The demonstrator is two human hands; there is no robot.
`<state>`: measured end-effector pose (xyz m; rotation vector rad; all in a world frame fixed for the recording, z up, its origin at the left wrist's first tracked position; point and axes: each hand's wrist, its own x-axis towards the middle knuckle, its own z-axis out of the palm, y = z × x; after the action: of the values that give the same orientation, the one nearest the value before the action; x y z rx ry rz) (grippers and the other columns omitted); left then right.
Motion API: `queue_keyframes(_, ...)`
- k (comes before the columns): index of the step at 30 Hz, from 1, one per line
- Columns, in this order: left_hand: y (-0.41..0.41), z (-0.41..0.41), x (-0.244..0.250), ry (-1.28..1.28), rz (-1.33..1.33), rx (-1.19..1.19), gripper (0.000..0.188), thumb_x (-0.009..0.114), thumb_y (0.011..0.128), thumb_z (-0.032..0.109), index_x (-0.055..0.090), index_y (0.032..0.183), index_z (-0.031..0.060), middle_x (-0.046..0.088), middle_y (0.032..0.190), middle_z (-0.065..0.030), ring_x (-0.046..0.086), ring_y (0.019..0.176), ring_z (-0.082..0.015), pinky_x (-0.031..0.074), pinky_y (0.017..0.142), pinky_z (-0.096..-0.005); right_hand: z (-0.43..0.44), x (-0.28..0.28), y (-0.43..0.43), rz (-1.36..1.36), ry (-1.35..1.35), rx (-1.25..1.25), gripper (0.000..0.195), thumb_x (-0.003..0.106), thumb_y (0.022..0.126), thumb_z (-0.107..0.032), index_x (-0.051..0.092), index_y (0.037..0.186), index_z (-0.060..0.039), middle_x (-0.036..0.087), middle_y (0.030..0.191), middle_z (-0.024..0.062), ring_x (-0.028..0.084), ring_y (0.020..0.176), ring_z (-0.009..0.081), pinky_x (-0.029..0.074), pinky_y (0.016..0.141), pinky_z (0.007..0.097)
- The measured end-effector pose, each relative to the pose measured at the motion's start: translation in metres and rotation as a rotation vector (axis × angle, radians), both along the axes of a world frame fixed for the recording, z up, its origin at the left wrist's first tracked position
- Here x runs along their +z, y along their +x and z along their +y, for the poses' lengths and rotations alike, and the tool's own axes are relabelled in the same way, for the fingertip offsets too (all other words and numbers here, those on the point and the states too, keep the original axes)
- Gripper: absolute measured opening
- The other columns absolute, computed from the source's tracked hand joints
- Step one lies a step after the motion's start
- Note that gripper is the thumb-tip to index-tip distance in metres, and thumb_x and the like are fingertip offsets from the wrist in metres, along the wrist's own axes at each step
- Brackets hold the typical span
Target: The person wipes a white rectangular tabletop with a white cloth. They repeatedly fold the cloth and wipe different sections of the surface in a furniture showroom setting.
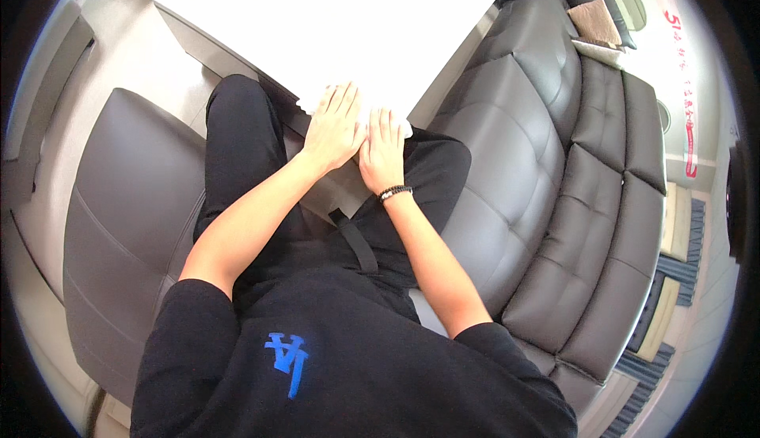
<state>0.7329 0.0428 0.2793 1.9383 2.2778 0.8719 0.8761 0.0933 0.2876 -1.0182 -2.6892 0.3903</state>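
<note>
My left hand [336,122] lies flat at the near corner of the white table [344,28], its fingers straight and side by side. Close against it, thumbs nearly touching, is my right hand [383,147], laid out the same way, with a dark beaded bracelet [395,191] on the wrist. Under and beside the hands shows a crumpled white cloth or tissue [407,129]; part of it sticks out past the left hand at the table's edge. Its outline on the bright tabletop is washed out. Both palms are hidden, so any grip on it cannot be seen.
A dark leather sofa [504,159] runs along the table's right side, with a brown cushion [595,21] at its far end. At left stands a dark padded seat [133,200]. My knees in black trousers [240,135] flank the table corner.
</note>
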Motion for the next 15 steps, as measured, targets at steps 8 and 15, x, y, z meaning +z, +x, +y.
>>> queue_keyframes(8,-0.024,-0.027,-0.027,0.165,-0.306,0.443,0.059,0.067,0.082,0.021,0.045,0.129,-0.0076,0.049,0.124,-0.0249,0.045,0.123,-0.0383,0.036,0.107,-0.0464,0.023,-0.057,0.023,0.734,-0.917,-0.798,0.051,0.06,0.097,-0.033,0.049,0.133,0.001,0.052,0.137,0.0183,0.05,0.126,0.0292,0.038,0.107,0.0434)
queue_keyframes(15,-0.05,-0.03,-0.029,0.02,-0.505,0.489,0.034,0.067,0.089,0.029,0.061,0.107,0.0008,0.056,0.106,-0.0142,0.063,0.09,-0.0279,0.05,0.084,-0.0407,0.024,-0.05,0.038,0.752,-1.206,-0.807,0.047,0.065,0.096,-0.035,0.056,0.128,-0.0015,0.062,0.121,0.0098,0.057,0.113,0.0234,0.044,0.099,0.0435)
